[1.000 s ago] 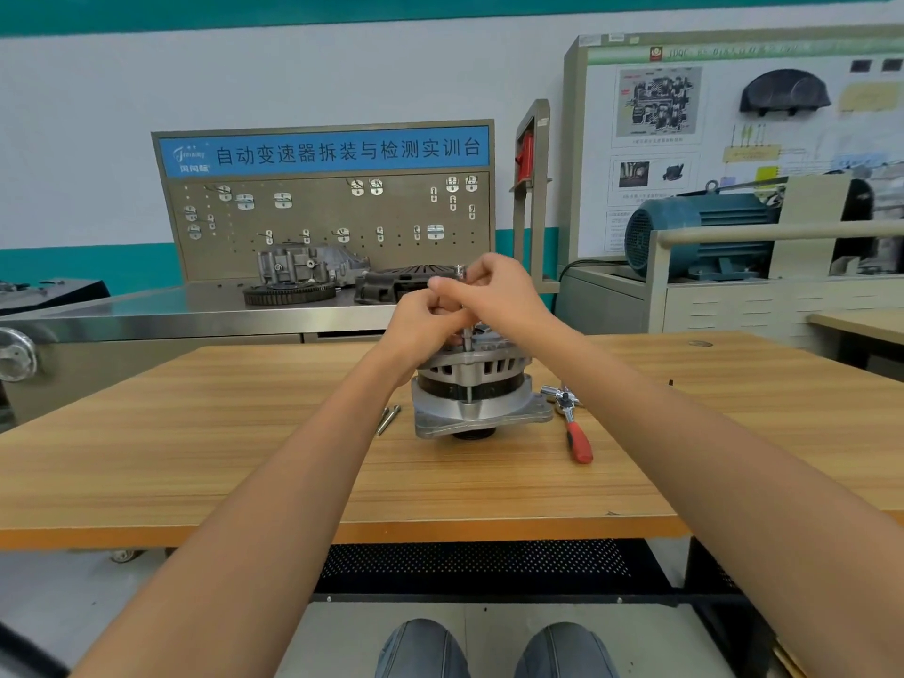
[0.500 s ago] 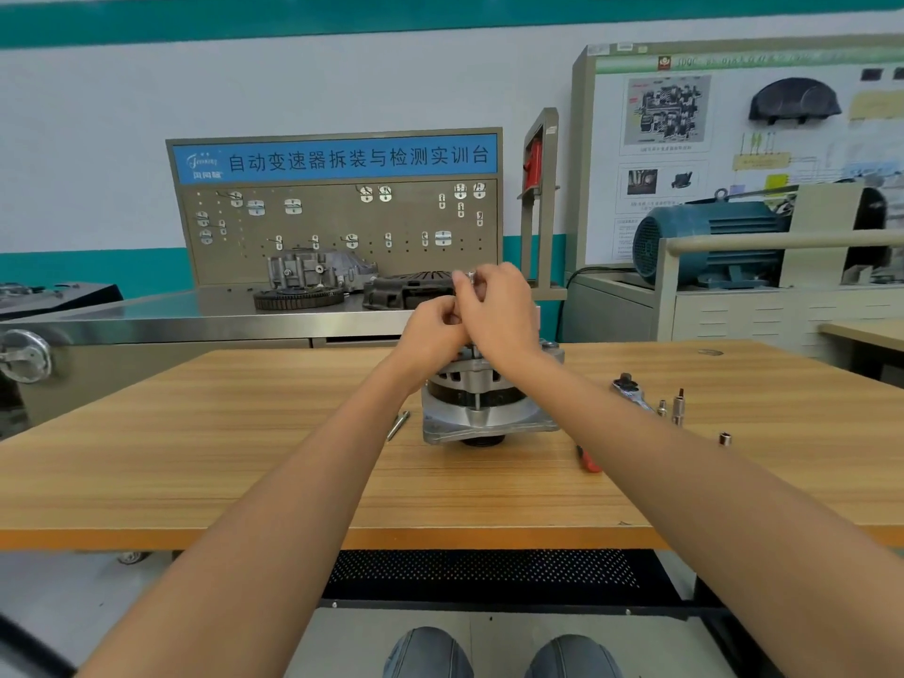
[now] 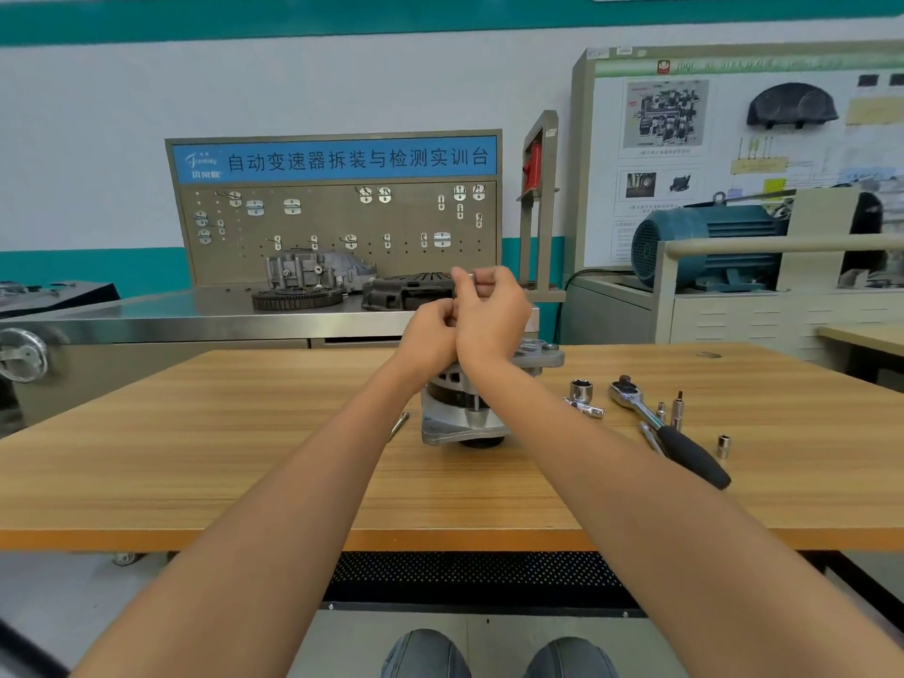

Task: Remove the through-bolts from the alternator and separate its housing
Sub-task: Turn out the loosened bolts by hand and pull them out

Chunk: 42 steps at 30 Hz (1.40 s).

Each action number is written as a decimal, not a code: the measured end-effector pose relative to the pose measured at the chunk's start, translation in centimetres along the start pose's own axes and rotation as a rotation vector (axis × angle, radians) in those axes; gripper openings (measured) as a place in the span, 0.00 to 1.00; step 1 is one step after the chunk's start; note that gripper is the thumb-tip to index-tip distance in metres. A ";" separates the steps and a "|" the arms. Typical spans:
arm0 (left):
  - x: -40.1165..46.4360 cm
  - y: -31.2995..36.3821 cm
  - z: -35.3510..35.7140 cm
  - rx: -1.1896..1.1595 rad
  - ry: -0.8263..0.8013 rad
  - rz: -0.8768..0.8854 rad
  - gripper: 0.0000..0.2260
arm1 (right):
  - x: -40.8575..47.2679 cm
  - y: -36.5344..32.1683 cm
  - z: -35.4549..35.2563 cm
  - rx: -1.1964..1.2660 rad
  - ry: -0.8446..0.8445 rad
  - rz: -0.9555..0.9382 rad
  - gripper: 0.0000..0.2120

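Moved: both hands have come up a bit off the alternator top since a second ago, and more of the tools on the right show now.
Alternator: sitting upright mid-table on the wooden bench, pulley end down, mostly hidden behind the wrists.
Right hand: fingers curled, pinching a small shiny metal piece at the fingertips, looks like a bolt head but too small to be sure.
Left hand: clenched up tight against the right one, touching it; can't tell what, if anything, it's gripping.
Loose bolt: lying flat on the bench just left of the alternator.
Ratchet: black handle, lying right of the alternator, head pointing away.
Big socket: standing between the alternator and the ratchet head.
Small bits: a couple upright beside the ratchet, one more socket a little further right.
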State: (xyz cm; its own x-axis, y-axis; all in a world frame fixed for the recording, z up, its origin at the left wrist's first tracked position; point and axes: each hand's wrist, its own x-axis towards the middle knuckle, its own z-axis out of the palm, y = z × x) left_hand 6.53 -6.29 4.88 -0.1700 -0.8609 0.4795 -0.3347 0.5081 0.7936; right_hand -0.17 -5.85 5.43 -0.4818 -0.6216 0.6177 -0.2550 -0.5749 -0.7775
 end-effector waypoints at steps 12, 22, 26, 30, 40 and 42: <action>-0.5 0.1 -1.0 -0.051 -0.108 -0.007 0.20 | 0.0 0.3 -0.1 -0.036 -0.099 -0.036 0.13; -0.2 0.0 -1.4 -0.075 -0.148 -0.063 0.21 | 0.1 -0.2 -0.1 0.055 -0.183 0.032 0.09; -0.3 -0.1 -1.4 -0.088 -0.152 -0.046 0.22 | 0.3 -0.4 -0.4 0.135 -0.213 0.087 0.11; -0.4 -0.2 -1.2 -0.103 -0.120 -0.008 0.21 | 0.4 -0.4 -0.3 0.165 -0.210 0.125 0.15; -0.4 -0.3 -0.9 -0.101 -0.068 0.013 0.12 | 0.1 0.5 -0.7 0.266 -0.217 0.145 0.08; -0.5 -0.2 -0.8 -0.081 -0.082 0.034 0.12 | 0.0 0.4 -0.8 0.266 -0.207 0.123 0.09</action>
State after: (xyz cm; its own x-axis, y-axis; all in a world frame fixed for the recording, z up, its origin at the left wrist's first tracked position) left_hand 7.44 -5.98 4.82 -0.2563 -0.8405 0.4773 -0.2523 0.5349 0.8064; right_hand -0.92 -5.69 5.07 -0.3083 -0.7735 0.5538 0.0341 -0.5907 -0.8062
